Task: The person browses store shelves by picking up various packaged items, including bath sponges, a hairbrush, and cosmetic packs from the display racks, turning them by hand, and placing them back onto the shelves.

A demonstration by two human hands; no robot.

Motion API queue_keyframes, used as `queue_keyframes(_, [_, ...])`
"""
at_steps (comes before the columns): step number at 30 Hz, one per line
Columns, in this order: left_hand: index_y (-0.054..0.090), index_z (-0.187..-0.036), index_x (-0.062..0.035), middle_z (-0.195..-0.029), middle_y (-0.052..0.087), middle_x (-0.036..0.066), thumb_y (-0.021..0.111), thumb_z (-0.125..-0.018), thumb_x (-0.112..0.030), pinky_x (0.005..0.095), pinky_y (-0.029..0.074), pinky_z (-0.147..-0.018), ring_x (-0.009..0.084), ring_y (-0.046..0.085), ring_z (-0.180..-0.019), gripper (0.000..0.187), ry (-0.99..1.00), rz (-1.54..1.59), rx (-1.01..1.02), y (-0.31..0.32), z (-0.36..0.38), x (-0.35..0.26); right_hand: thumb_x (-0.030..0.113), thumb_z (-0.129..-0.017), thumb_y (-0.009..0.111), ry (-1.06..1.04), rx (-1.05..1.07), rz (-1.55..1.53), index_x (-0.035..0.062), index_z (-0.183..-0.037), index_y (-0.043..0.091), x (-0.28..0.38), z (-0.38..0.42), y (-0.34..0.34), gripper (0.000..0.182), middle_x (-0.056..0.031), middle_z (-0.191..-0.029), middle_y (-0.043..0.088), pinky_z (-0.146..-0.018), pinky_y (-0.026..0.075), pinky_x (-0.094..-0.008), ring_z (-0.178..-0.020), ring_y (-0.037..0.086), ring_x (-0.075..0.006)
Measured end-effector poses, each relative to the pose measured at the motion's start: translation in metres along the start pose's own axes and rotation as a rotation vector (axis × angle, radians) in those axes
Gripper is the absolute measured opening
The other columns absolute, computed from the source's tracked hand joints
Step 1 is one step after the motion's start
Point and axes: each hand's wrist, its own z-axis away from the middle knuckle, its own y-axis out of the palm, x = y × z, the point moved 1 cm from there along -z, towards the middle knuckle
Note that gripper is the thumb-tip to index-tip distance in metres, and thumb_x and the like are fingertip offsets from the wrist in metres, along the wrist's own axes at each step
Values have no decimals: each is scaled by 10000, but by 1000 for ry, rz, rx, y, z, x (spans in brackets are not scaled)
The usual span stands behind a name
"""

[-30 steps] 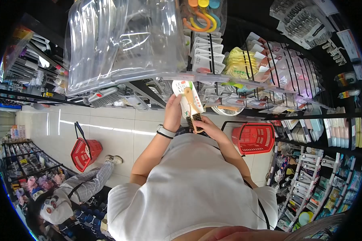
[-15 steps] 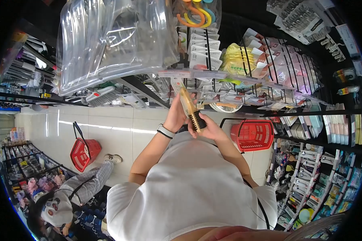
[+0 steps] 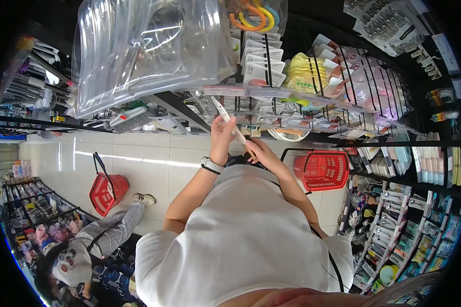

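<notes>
Both my hands are around a packaged wooden hairbrush [image 3: 238, 134] in front of my waist. Its pale card backing shows nearly edge-on, slanting from upper left to lower right, and the bristles are mostly hidden. My left hand [image 3: 222, 139], with a watch and a dark band at the wrist, grips the upper part between thumb and fingers. Around the lower, light-brown end my right hand [image 3: 261, 153] is closed. Just beyond the package's upper tip is the shelf edge with a price strip [image 3: 225, 91].
Hanging packs [image 3: 264, 61] and a large clear plastic bag [image 3: 153, 51] fill the rack ahead. One red basket [image 3: 322, 171] stands at my right, another red basket [image 3: 109, 193] on the floor to the left. Another person [image 3: 77, 261] is at lower left, beside more shelves.
The hairbrush has been turned, so its wooden face and dark bristles have gone from view and the pale card shows. My left fingers have shifted up around it.
</notes>
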Motion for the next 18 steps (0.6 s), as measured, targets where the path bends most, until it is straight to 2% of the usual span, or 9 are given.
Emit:
queue_keyframes(7, [328, -1238, -66, -1050, 505, 51, 624, -822, -403, 365, 432, -840, 144, 494, -954, 612, 30, -16, -5, -1, 0, -3, 468, -887, 459, -14, -22, -51, -2, -993, 521, 4, 0, 4, 486, -52, -842, 533, -518, 464, -207, -609, 565, -108])
queue_keyframes(10, [344, -1230, -65, -1069, 504, 53, 607, -829, -422, 371, 430, -841, 149, 500, -949, 598, 10, -10, -5, -3, 2, -8, 486, -873, 474, -46, -37, -62, 15, -920, 521, 9, 5, 8, 476, -20, -780, 499, -512, 443, -197, -604, 522, -83])
queue_keyframes(14, [312, -1259, -12, -1101, 497, 88, 626, -815, -404, 359, 447, -805, 164, 510, -964, 670, -21, 45, 3, -9, -1, -10, 409, -876, 519, -72, 1, -101, -14, -1081, 486, 11, 6, 8, 472, -22, -793, 506, -531, 440, -205, -624, 519, -81])
queue_keyframes(18, [324, -1248, -18, -1092, 492, 81, 616, -814, -436, 365, 442, -813, 169, 506, -968, 669, -33, 69, 22, -16, -3, -9, 337, -872, 548, -143, 79, -129, -34, -1242, 388, 7, 7, 5, 547, -24, -812, 513, -579, 437, -222, -664, 514, -87])
